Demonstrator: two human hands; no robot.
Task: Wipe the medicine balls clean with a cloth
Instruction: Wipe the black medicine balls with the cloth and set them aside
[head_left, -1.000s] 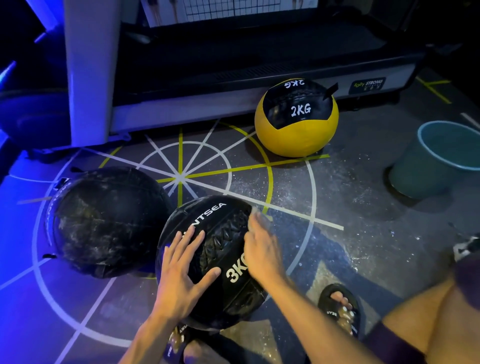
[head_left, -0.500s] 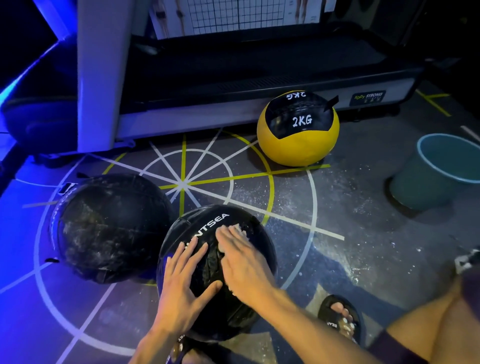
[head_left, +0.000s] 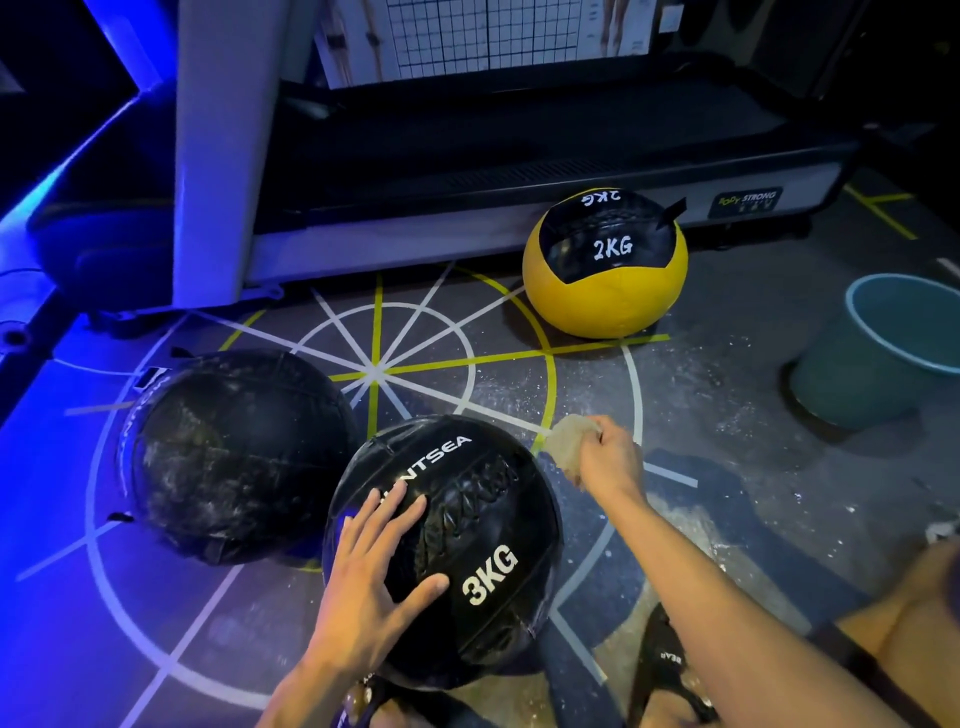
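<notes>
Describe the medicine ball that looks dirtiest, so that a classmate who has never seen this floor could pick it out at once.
Start at the treadmill along the back, then drop to the spoked floor marking before it. Left of that lies the dusty black ball, beside the 3KG ball. Unlike its glossy neighbour and the yellow 2KG ball, it is smeared with white powder.

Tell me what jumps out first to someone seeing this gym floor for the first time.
The yellow 2KG ball stands out brightest, resting at the back against the treadmill. In front, the left hand lies flat on the shiny black 3KG ball, while the right hand grips a cloth just off the ball's right side. A dusty black ball sits at left, and a teal bucket at far right.
</notes>
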